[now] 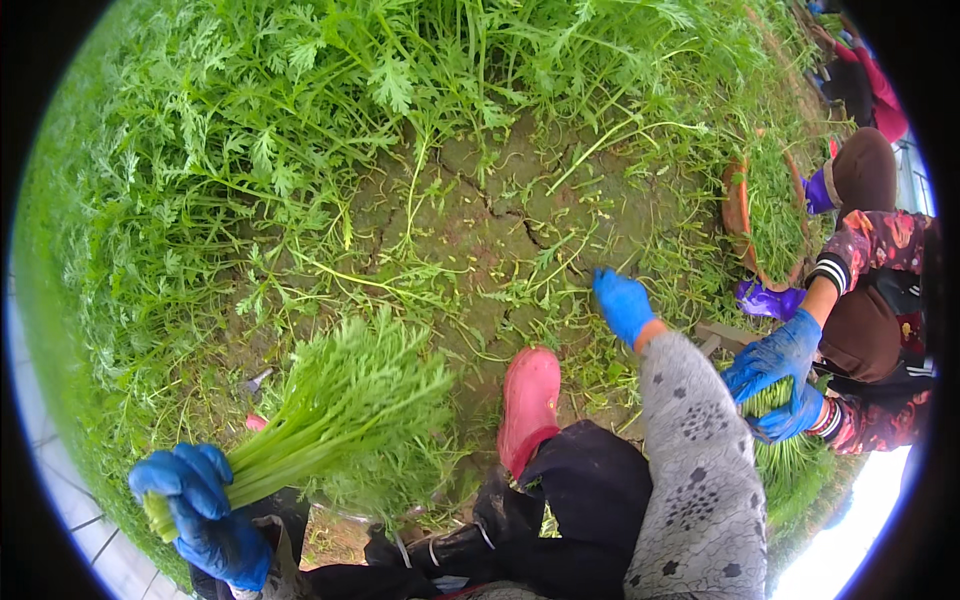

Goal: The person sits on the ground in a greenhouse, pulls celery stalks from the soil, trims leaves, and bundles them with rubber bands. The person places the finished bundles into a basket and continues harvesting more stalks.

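Observation:
My left hand (199,506), in a blue glove, grips a thick bunch of leafy greens (337,420) by the stem ends at lower left. The cut ends poke out beyond the fist, and the feathery leaves fan up and right. My right hand (624,306), also blue-gloved, is over the littered soil (465,217) right of the middle. Its fingers are curled together, and I see nothing in them. Loose cut stems (559,262) lie close by. More leafy greens (375,480) lie below the held bunch, partly hidden by it.
Tall uncut greens (247,112) fill the far and left sides. My pink boot (531,397) stands in the middle. A small metal piece (257,380) lies at left. At right, a co-worker's gloved hands (780,375) hold a bunch beside an orange basin (739,214) of greens.

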